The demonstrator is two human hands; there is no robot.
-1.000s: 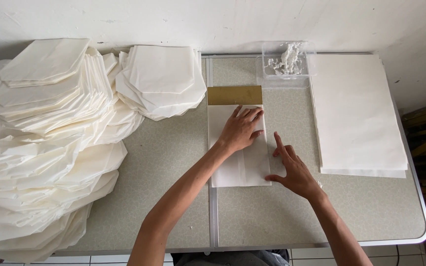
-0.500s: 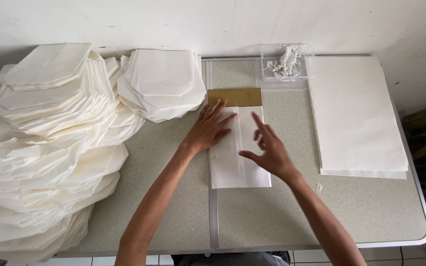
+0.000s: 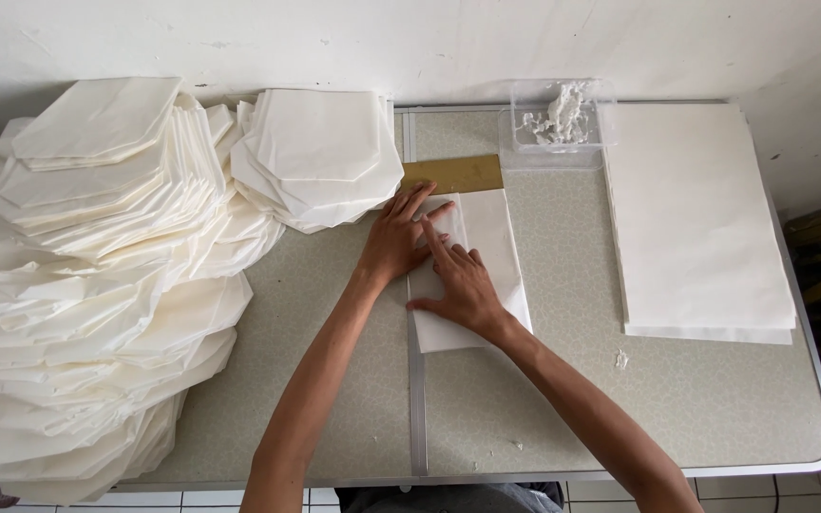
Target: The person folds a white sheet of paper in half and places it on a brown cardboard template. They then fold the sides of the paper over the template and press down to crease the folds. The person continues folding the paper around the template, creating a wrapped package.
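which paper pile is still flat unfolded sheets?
The flat stack of white sheets at the table's right end, beside the clear plastic container. The piles of folded paper on the left have angled corners and lie heaped.

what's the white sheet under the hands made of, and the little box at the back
White sheet: looks like thin matte paper, lying flat with a soft fold. Small box: seemingly clear glossy plastic, since the white paste-like clump inside shows through its walls.
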